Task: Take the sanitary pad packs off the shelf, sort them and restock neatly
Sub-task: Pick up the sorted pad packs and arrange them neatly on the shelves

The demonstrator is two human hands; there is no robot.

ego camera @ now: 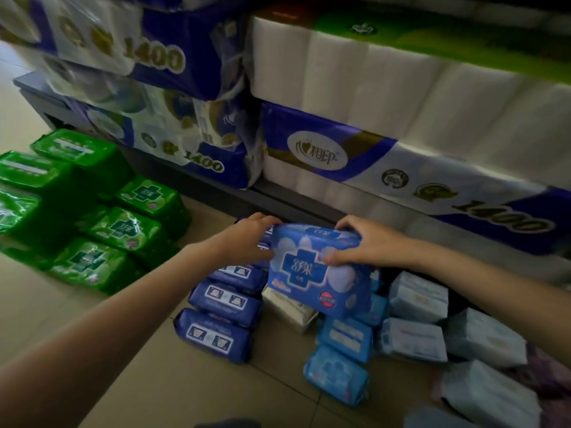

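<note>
A blue sanitary pad pack [315, 273] with a white cross logo is held upright above the floor in front of the shelf. My left hand [247, 239] grips its left edge and my right hand [367, 242] grips its right top corner, thumb on the front. Below it, dark blue packs [222, 304] lie in a row on the tiled floor. Light blue packs [343, 356] lie just right of them, and pale grey-white packs [417, 338] lie further right. Green packs [92, 223] are grouped on the floor at the left.
The shelf's dark bottom ledge [278, 196] runs diagonally behind the packs. Large toilet roll bundles [355, 97] in white, purple and green wrap fill the shelf above. Beige floor tiles [185, 390] show in the foreground. A silver-white pack [290, 310] lies between the blue rows.
</note>
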